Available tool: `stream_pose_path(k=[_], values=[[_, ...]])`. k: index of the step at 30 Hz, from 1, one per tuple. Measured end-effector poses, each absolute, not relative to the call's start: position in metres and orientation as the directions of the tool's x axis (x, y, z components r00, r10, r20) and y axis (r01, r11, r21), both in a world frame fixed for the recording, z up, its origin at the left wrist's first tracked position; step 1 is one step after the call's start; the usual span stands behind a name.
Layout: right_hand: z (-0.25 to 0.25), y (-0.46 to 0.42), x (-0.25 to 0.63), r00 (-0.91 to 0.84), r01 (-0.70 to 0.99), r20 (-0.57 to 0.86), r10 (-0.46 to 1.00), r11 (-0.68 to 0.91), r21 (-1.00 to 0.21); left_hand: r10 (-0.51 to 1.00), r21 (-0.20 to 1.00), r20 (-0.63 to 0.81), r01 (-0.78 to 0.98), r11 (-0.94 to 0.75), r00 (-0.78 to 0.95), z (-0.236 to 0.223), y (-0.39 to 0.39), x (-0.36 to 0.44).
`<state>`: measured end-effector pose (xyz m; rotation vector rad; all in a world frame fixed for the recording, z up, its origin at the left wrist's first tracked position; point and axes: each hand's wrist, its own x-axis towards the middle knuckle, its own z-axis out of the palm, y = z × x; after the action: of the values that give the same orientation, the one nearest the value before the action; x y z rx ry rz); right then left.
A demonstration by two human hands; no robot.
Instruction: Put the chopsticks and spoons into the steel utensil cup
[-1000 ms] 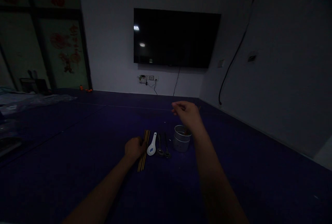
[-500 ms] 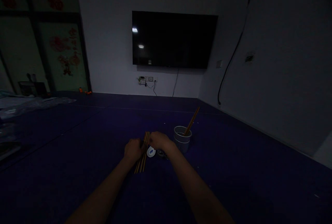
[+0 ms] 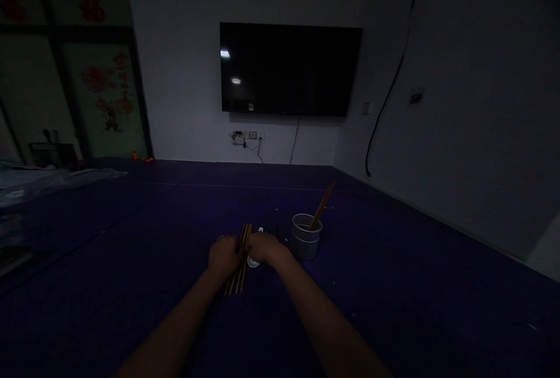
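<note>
Several wooden chopsticks (image 3: 240, 277) lie side by side on the dark blue surface. My left hand (image 3: 223, 256) is closed on them from the left, around their middle. My right hand (image 3: 261, 247) reaches in from the right, its fingers pressed together at the chopsticks. Beneath the right hand lies a white spoon (image 3: 252, 262), mostly covered, with part of its bowl and its handle end showing. Two darker metal spoons (image 3: 277, 231) are largely hidden by the right hand. Right of them stands a metal cup (image 3: 305, 244) with chopsticks (image 3: 322, 204) leaning in it.
Clear plastic wrapping (image 3: 65, 181) lies at the far left, near a dark box (image 3: 52, 153). Small orange items (image 3: 146, 159) sit by the door frame. A television (image 3: 291, 69) hangs on the back wall, and a black cable (image 3: 385, 107) runs down the right wall.
My right hand has come down from above the metal cup and moved left to the chopsticks, covering the spoons. My left hand stays on the chopsticks, whose lower ends have spread slightly.
</note>
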<state>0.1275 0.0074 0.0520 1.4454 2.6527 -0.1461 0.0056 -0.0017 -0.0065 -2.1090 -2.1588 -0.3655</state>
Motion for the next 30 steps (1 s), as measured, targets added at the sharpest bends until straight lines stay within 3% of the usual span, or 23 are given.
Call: stream_pose_path(k=[30], values=[[0.0455,0.0173,0.1305,-0.636,0.768,-0.194,0.747,0.637,-0.065,0.970,0.081,0.239,0.994,-0.068,0.046,-0.0015,-0.0037,0.0091]])
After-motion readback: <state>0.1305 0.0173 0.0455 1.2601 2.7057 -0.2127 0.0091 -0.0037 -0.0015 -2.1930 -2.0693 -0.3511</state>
